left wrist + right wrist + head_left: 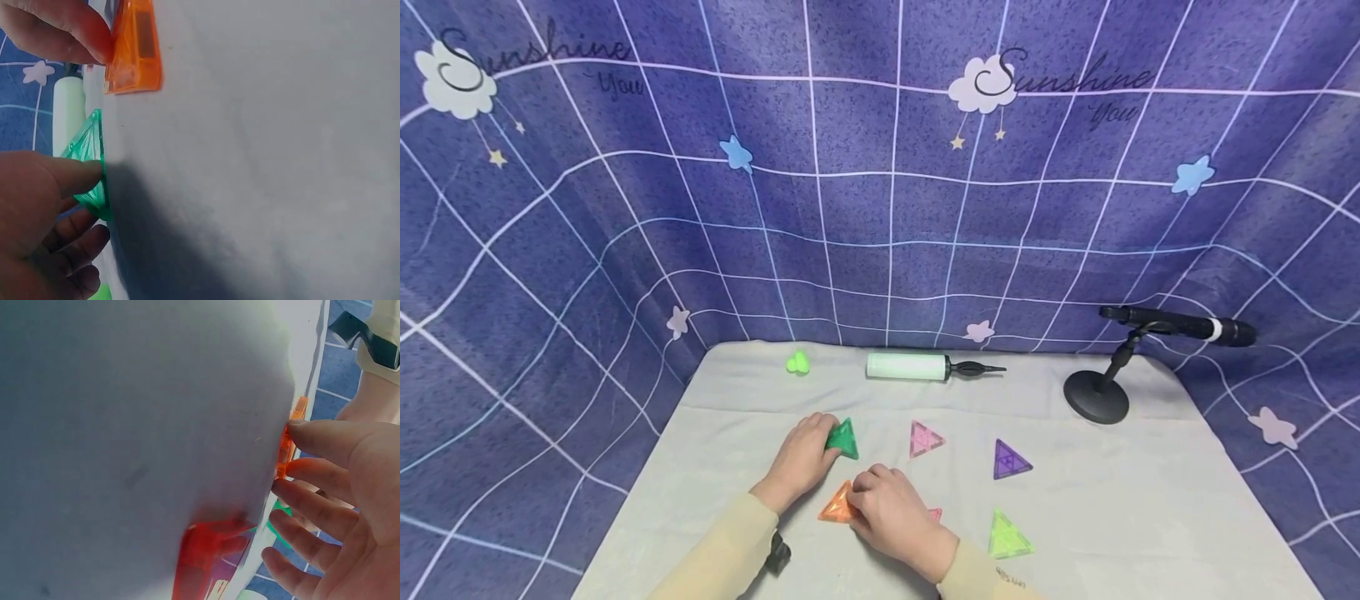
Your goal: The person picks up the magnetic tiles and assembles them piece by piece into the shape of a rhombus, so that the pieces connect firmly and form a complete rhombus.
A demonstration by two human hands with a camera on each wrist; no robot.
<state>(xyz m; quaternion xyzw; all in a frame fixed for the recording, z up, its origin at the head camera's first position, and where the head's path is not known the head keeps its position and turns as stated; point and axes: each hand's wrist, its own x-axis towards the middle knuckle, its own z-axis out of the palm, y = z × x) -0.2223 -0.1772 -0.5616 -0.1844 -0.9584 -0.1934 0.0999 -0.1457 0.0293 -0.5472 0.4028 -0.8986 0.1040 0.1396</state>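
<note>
Green and see-through, a triangular tile (848, 439) sits in the left hand (805, 454), pinched at its left side between thumb and fingers. Nearer the person, the right hand (891, 510) pinches an orange tile (835, 508) by its right side and partly hides a red tile (936, 514). Rightward lie a pink tile (925, 439), a purple tile (1010, 461) and a lime tile (1008, 537). Both pinched tiles point one corner away from the person; I cannot tell a long axis.
</note>
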